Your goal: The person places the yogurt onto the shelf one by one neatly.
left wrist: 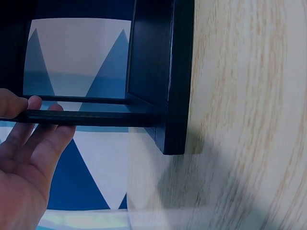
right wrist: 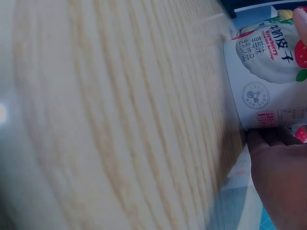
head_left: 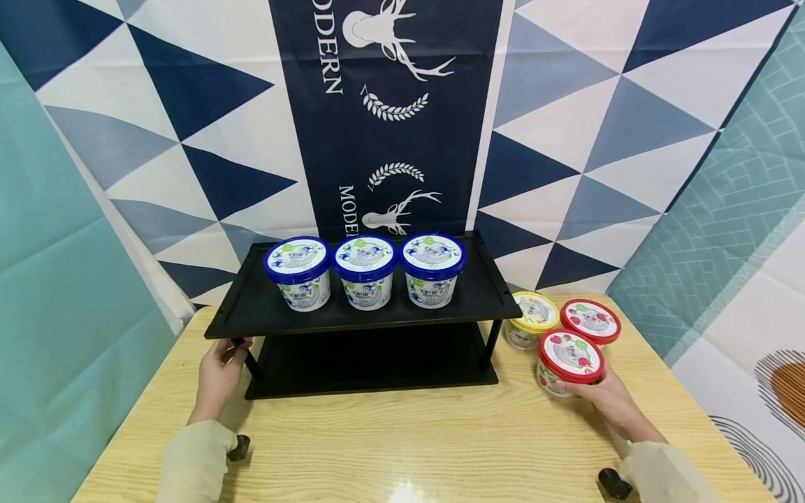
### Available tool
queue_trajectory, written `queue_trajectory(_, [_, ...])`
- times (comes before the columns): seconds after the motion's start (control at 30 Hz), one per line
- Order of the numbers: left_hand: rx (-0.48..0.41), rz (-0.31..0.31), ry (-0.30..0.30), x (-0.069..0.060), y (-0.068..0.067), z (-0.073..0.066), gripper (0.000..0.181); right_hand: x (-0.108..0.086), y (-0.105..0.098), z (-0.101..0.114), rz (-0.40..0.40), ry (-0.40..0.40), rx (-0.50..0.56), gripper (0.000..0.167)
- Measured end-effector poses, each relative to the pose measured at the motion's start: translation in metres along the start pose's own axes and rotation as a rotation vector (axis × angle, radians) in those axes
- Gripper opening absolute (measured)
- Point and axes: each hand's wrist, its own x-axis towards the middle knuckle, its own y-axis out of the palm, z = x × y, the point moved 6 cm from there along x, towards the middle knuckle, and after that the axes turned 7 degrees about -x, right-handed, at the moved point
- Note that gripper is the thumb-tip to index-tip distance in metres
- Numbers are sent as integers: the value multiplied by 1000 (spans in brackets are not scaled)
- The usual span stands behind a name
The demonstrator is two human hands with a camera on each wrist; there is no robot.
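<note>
A person's left hand [head_left: 221, 370] grips the front left post [head_left: 250, 362] of a black two-tier rack [head_left: 371, 323], the thumb on one side and the fingers on the other, as the left wrist view shows. The rack stands on a pale wood-grain desk [head_left: 390, 436].

The right hand [head_left: 613, 402] is clamped round the side of a red-lidded tub [head_left: 571, 358] at the right of the desk, beyond the rack's right end. The tub is upright, lid on; the right wrist view shows the word "Strawberry" on its white wall. Whether its base touches the desk cannot be told. Just behind it are a yellow-lidded tub [head_left: 533, 313], next to the rack's front right corner, and a second red-lidded tub [head_left: 590, 321], to the right of the yellow one.

On the rack's upper tier three blue-lidded tubs stand upright in a row: a left tub [head_left: 298, 272] and a middle tub [head_left: 365, 271] close together, and a right tub [head_left: 432, 270] a little farther along. The lower tier [head_left: 377, 360] lies beneath, close to the desk.

Cream sleeves [head_left: 195, 461] cover both forearms. Behind the desk hangs a cloth [head_left: 402, 140] with blue and white triangles and a dark panel of white deer heads.
</note>
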Motion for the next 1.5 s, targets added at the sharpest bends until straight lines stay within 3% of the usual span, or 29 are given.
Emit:
queue_trajectory(0.2, [-5,19,-23,1,1,1,22,0,-2,-2,-5,-2,13,91])
queue_trajectory(0.5, [-11,22,-6,1,2,2,22,-2,-2,-4,3,18,-10,91])
queue_trajectory(0.63, [-16,24,-7,1,2,1,22,-3,-1,-2,9,9,35,90])
queue_trajectory(0.83, [-17,17,4,1,2,1,21,-2,-1,0,17,-35,97,87])
queue_trajectory(1.1, [-5,10,1,0,1,1,21,-7,-7,6,-17,-78,-4,86])
queue_trajectory(1.5, [-3,-2,-15,0,0,-3,20,-12,-5,22,33,-174,50,81])
